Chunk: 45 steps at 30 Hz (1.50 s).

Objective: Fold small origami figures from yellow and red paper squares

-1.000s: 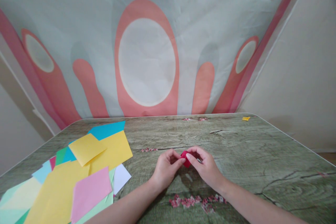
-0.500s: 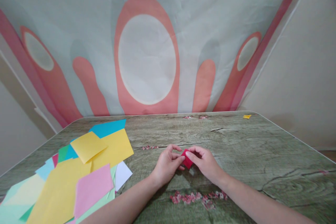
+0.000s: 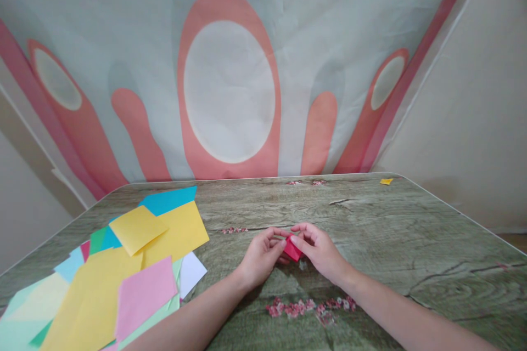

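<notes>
A small folded piece of red paper point(image 3: 292, 250) is pinched between both my hands, just above the wood-patterned table point(image 3: 403, 241) near its middle. My left hand point(image 3: 262, 255) grips its left side with thumb and fingertips. My right hand point(image 3: 319, 250) holds its right side, fingers curled over the top. Most of the red paper is hidden by my fingers.
A loose pile of coloured paper sheets point(image 3: 123, 274), yellow, pink, blue, green and white, covers the table's left part. A tiny yellow scrap point(image 3: 386, 181) lies at the far right corner. A patterned cloth point(image 3: 230, 82) hangs behind the table.
Both hands have shifted slightly away from me with the red paper, and the fingers have closed tighter around it. The pile of sheets has not moved.
</notes>
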Available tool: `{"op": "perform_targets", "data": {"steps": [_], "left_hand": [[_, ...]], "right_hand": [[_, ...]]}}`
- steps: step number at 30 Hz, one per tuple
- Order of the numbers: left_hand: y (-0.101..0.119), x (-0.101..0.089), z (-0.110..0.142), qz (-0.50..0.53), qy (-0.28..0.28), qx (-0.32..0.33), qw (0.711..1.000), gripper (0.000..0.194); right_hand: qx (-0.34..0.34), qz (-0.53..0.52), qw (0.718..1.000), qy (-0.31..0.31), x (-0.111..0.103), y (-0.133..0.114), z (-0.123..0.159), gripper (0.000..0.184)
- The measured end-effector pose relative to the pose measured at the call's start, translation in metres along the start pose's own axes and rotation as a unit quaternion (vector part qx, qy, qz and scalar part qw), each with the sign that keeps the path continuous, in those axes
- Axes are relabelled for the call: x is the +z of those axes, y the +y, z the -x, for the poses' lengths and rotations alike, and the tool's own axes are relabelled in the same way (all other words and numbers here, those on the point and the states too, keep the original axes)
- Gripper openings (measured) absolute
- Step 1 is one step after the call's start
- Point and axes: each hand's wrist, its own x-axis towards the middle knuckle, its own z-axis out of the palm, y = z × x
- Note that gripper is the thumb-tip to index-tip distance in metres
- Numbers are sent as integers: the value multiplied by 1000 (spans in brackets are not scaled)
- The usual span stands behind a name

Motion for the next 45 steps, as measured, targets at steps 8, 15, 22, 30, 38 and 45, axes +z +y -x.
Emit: {"op": "perform_targets", "data": {"steps": [8, 15, 22, 30, 38, 45], "left_hand": [[-6, 0, -2, -39, 27, 24, 999, 22], [-13, -3, 0, -147, 12, 98, 984, 11], [-13, -5, 3, -214, 5, 113, 970, 10], [-11, -3, 4, -242, 2, 126, 962, 9], [-17, -1, 2, -166, 1, 87, 982, 12], [-15, -3, -2, -90, 44, 84, 991, 17]], "right_hand": [[13, 15, 1000, 11, -2, -4, -4, 26], [-1, 75, 997, -18, -5, -1, -4, 25], [-5, 65, 998, -14, -5, -3, -3, 22], [1, 32, 999, 9, -4, -3, -2, 22], [0, 51, 998, 25, -2, -3, 0, 24], [33, 24, 999, -4, -4, -4, -3, 28]]}}
